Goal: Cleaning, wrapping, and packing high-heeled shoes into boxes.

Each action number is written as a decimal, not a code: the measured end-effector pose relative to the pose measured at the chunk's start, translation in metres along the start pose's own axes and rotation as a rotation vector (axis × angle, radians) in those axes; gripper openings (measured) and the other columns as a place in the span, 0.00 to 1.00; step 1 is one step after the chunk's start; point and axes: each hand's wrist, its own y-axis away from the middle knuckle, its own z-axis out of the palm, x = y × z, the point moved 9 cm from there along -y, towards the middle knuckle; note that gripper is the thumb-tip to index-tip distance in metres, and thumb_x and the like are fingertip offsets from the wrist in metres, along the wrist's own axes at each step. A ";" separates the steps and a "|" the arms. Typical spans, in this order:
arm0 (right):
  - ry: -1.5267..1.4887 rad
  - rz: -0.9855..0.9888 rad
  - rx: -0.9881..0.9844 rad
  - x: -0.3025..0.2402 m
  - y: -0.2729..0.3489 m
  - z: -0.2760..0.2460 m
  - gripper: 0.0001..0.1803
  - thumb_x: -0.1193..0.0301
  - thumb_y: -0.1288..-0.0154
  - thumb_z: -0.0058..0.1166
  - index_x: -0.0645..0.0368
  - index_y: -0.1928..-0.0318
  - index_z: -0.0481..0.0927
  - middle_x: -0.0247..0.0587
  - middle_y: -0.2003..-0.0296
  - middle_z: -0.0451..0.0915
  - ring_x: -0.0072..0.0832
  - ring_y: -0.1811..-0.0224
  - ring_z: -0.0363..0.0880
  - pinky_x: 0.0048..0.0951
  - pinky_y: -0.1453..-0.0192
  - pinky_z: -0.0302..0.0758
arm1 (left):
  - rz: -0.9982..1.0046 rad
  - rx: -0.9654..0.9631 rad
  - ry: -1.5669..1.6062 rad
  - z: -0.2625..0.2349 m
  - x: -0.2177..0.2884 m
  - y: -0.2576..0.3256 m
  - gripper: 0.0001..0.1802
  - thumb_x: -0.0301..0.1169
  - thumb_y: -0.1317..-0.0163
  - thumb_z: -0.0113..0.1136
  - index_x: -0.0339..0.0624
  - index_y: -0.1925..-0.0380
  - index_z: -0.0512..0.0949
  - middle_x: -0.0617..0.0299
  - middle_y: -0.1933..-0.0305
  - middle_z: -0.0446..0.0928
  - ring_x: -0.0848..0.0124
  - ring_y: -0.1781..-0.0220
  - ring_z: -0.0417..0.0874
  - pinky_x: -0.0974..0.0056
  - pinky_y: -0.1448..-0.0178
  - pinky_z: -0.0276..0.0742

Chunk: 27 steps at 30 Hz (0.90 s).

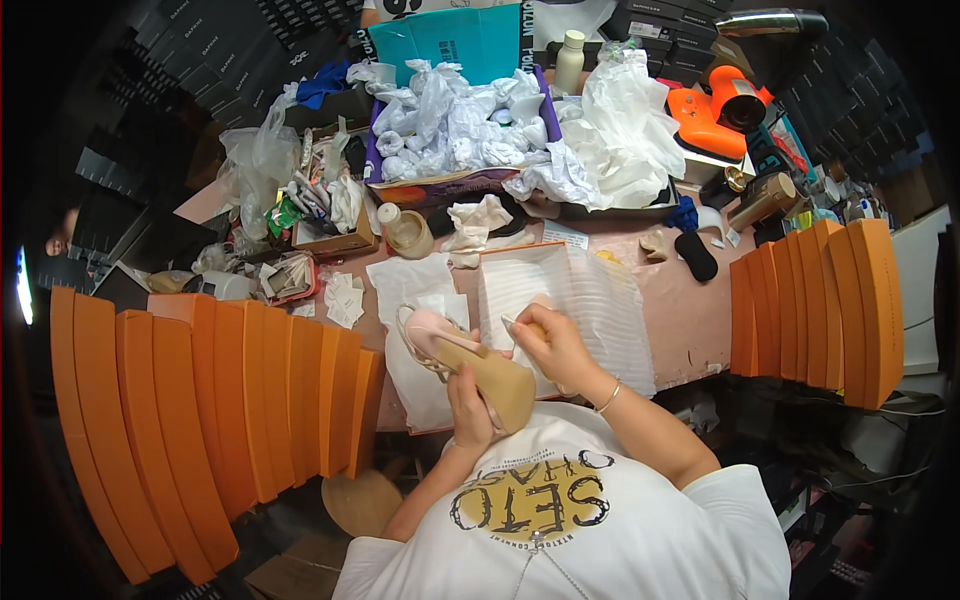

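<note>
My left hand (468, 410) is closed round a strappy beige high-heeled sandal (505, 388), tilted with its tan sole showing. The sandal's pale pink and thin-strapped part points away to the upper left. Just right of it, my right hand (552, 345) has its fingers pinched together on a small, pale, slim object (508, 323), too little of which shows to name. Beneath both hands lies an open orange-edged shoebox (523, 252) with a white inside. White tissue paper (405, 335) spreads to its left, and ribbed white wrapping sheet (615, 320) drapes over its right side.
Orange boxes stand in rows at the left (230, 400) and right (815, 305). A purple carton (440, 188) heaped with crumpled white paper sits at the back. Nearby are a glass jar (408, 232), a black oval item (697, 257) and an orange tool (708, 120).
</note>
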 end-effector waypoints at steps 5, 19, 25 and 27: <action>0.003 -0.084 0.100 -0.016 0.010 -0.044 0.07 0.72 0.38 0.54 0.64 0.64 0.77 0.44 0.72 0.76 0.32 0.74 0.75 0.29 0.69 0.70 | -0.211 -0.051 0.424 0.001 -0.013 -0.004 0.32 0.54 0.30 0.33 0.45 0.34 0.54 0.52 0.55 0.75 0.66 0.59 0.80 0.60 0.56 0.79; 0.389 -0.488 -0.189 -0.091 0.021 0.012 0.08 0.66 0.45 0.58 0.49 0.63 0.81 0.35 0.70 0.74 0.32 0.71 0.76 0.31 0.73 0.73 | -0.133 -0.439 0.058 0.032 -0.033 0.022 0.55 0.74 0.44 0.28 0.35 0.34 0.50 0.54 0.36 0.62 0.66 0.35 0.64 0.62 0.33 0.60; 0.378 -0.514 -0.306 -0.103 0.060 0.019 0.10 0.69 0.45 0.58 0.48 0.60 0.79 0.34 0.69 0.74 0.33 0.72 0.77 0.33 0.73 0.73 | -0.255 -0.174 0.300 0.003 -0.033 0.006 0.40 0.62 0.35 0.37 0.40 0.36 0.58 0.56 0.45 0.71 0.67 0.45 0.74 0.62 0.41 0.71; 0.425 -0.505 -0.246 -0.108 0.051 0.022 0.11 0.70 0.44 0.58 0.50 0.59 0.79 0.34 0.69 0.74 0.33 0.73 0.77 0.32 0.73 0.73 | -0.369 -0.067 0.511 0.008 -0.036 0.005 0.36 0.58 0.33 0.39 0.42 0.36 0.59 0.56 0.49 0.73 0.68 0.50 0.76 0.63 0.44 0.73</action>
